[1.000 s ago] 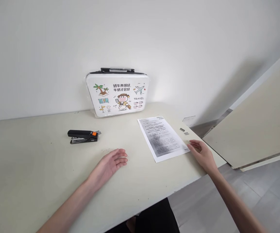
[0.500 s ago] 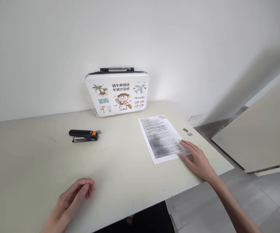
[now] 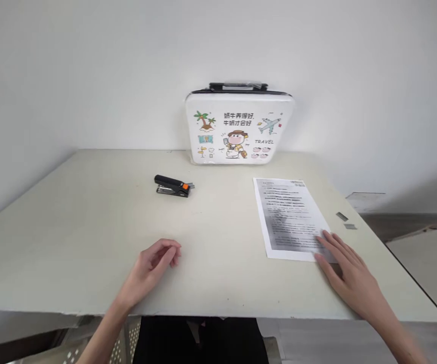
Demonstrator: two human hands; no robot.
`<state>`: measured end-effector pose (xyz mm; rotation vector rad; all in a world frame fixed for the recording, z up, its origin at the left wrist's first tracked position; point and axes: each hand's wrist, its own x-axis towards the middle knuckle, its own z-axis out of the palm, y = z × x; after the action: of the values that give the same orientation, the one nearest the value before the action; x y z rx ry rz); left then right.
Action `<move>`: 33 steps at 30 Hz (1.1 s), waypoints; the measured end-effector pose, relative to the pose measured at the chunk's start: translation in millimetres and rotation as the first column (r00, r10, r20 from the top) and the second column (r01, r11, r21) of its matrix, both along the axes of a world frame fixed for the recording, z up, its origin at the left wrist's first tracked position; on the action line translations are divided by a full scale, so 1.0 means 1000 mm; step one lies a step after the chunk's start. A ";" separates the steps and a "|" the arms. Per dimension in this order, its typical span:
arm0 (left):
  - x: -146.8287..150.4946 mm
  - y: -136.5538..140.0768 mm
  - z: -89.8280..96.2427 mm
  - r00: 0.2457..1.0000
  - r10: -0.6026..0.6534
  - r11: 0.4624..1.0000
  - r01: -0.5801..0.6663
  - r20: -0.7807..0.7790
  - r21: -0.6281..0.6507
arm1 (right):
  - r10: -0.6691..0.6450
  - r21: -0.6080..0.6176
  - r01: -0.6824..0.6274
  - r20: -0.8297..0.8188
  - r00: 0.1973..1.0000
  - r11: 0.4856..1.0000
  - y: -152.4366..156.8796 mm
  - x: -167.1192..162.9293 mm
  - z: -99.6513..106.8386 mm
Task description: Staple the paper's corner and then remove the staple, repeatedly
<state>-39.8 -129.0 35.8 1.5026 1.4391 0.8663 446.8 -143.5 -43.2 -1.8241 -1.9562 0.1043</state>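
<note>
Resting near the front edge of the pale table [image 3: 70, 237], the left hand [image 3: 152, 268] lies on its side with the fingers loosely curled inward; it holds nothing and touches only the bare tabletop. Behind it, well apart and further toward the wall, a black stapler [image 3: 173, 186] with an orange tab lies flat, its orange end pointing right.

Further right, a white carry case [image 3: 240, 126] printed with a palm tree, a cartoon figure, an aeroplane and the word TRAVEL stands upright on its edge at the back of the table, against the wall, its dark handle on top.

In front of the case and a little to the right lies a printed sheet of paper [image 3: 288, 215], flat on the table and slightly turned, its text too blurred to read. The right hand [image 3: 349, 280] is spread open, palm down, with its fingertips [image 3: 323, 237] resting on the sheet's near right corner while the palm sits on the table just beside the paper. It grips nothing.

Right of the sheet, near the table's right edge, two small grey strips of staples [image 3: 346, 221] lie close together, apart from the hand and paper.
</note>
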 end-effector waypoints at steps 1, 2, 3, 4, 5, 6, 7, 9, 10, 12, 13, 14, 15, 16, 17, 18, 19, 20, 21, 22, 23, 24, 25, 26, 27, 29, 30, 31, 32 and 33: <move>0.001 -0.001 0.000 1.000 0.002 1.000 -0.002 0.020 0.003 | 0.011 0.001 -0.011 -0.001 1.000 1.000 0.000 0.001 -0.002; 0.001 -0.002 0.000 0.999 0.003 1.000 -0.003 0.041 0.005 | 0.022 0.001 -0.022 -0.002 1.000 1.000 0.001 0.002 -0.004; 0.001 -0.003 -0.001 0.998 0.002 1.000 -0.002 0.065 0.007 | 0.033 -0.002 -0.033 -0.001 0.999 0.999 0.001 0.002 -0.006; 0.001 -0.004 -0.003 0.996 0.002 1.000 -0.003 0.088 0.010 | 0.041 -0.006 -0.041 -0.001 0.999 0.999 0.002 0.002 -0.007; 0.000 -0.005 -0.005 0.994 0.000 1.000 -0.002 0.108 0.013 | 0.047 -0.010 -0.047 -0.002 0.999 0.999 0.002 0.002 -0.008; -0.001 -0.006 -0.007 0.992 -0.004 1.000 0.001 0.124 0.019 | 0.048 -0.013 -0.048 -0.005 0.999 0.999 0.001 0.000 -0.008; -0.001 -0.007 -0.008 0.991 -0.011 1.000 0.007 0.136 0.024 | 0.044 -0.015 -0.044 -0.008 0.999 0.999 0.000 -0.002 -0.008; -0.003 -0.008 -0.011 0.988 -0.029 0.999 0.025 0.150 0.030 | 0.031 -0.014 -0.031 -0.013 0.999 0.999 -0.005 -0.010 -0.008; -0.004 -0.009 -0.012 0.987 -0.037 0.999 0.033 0.154 0.032 | 0.027 -0.010 -0.027 -0.012 1.000 1.000 -0.008 -0.016 -0.007; -0.005 -0.009 -0.012 0.987 -0.052 0.998 0.047 0.155 0.034 | 0.030 0.003 -0.030 -0.006 1.000 1.000 -0.016 -0.031 -0.007; -0.006 -0.009 -0.012 0.986 -0.060 0.998 0.055 0.155 0.036 | 0.035 0.009 -0.035 0.000 0.999 0.999 -0.020 -0.039 -0.006; -0.007 -0.009 -0.011 0.986 -0.068 0.997 0.063 0.155 0.041 | 0.041 0.015 -0.041 0.006 0.999 0.999 -0.024 -0.048 -0.006; -0.007 -0.008 -0.012 0.985 -0.078 0.996 0.072 0.156 0.045 | 0.044 0.017 -0.045 0.011 0.999 0.999 -0.028 -0.058 -0.005; -0.008 -0.008 -0.012 0.984 -0.086 0.996 0.079 0.158 0.052 | 0.048 0.017 -0.048 0.015 0.999 0.999 -0.031 -0.066 -0.003; -0.008 -0.007 -0.012 0.982 -0.092 0.995 0.083 0.162 0.060 | 0.048 0.017 -0.048 0.016 0.999 0.999 -0.034 -0.074 -0.002; -0.008 -0.007 -0.013 0.981 -0.095 0.994 0.085 0.166 0.070 | 0.044 0.021 -0.044 0.014 0.999 0.999 -0.036 -0.081 0.000; -0.008 -0.007 -0.013 0.981 -0.097 0.993 0.084 0.170 0.079 | 0.039 0.027 -0.039 0.011 0.999 0.999 -0.038 -0.086 0.001; -0.008 -0.007 -0.013 0.980 -0.096 0.993 0.082 0.175 0.083 | 0.035 0.035 -0.035 0.006 0.999 0.999 -0.040 -0.090 0.003; -0.007 -0.007 -0.012 0.979 -0.092 0.993 0.078 0.180 0.085 | 0.034 0.042 -0.034 0.000 0.999 0.999 -0.041 -0.093 0.004; -0.007 -0.008 -0.011 0.979 -0.086 0.994 0.071 0.184 0.085 | 0.039 0.047 -0.039 -0.006 0.999 0.998 -0.043 -0.095 0.004; -0.007 -0.009 -0.010 0.979 -0.079 0.994 0.064 0.187 0.084 | 0.049 0.048 -0.048 -0.012 0.999 0.998 -0.044 -0.096 0.005; -0.006 -0.010 -0.009 0.979 -0.070 0.995 0.055 0.189 0.084 | 0.066 0.048 -0.065 -0.017 0.998 0.997 -0.045 -0.097 0.004; -0.006 -0.011 -0.008 0.980 -0.060 0.995 0.044 0.191 0.087 | 0.084 0.049 -0.083 -0.023 0.996 0.995 -0.046 -0.098 0.004; -0.007 -0.012 -0.007 0.980 -0.051 0.995 0.033 0.192 0.092 | 0.102 0.051 -0.101 -0.029 0.994 0.994 -0.048 -0.098 0.003; -0.007 -0.013 -0.007 0.980 -0.041 0.995 0.023 0.193 0.097 | 0.118 0.054 -0.116 -0.035 0.992 0.992 -0.050 -0.099 0.001; -0.008 -0.015 -0.007 0.982 -0.022 0.994 0.000 0.190 0.113 | 0.150 0.062 -0.147 -0.044 0.988 0.987 -0.054 -0.101 -0.002; -0.009 -0.016 -0.008 0.984 -0.011 0.992 -0.012 0.180 0.126 | 0.167 0.067 -0.164 -0.045 0.985 0.984 -0.057 -0.103 -0.003; -0.009 -0.017 -0.009 0.987 -0.001 0.990 -0.022 0.162 0.142 | 0.186 0.070 -0.183 -0.043 0.982 0.981 -0.059 -0.106 -0.004; -0.009 -0.018 -0.009 0.991 0.007 0.986 -0.029 0.134 0.164 | 0.210 0.070 -0.207 -0.038 0.977 0.976 -0.061 -0.110 -0.005; -0.009 -0.020 -0.010 0.995 0.013 0.981 -0.032 0.098 0.194 | 0.233 0.068 -0.230 -0.032 0.972 0.971 -0.064 -0.116 -0.006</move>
<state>-48.7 -148.6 25.8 1.5678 1.3339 1.1053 330.9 -207.1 -48.7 -1.5368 -2.1128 0.1486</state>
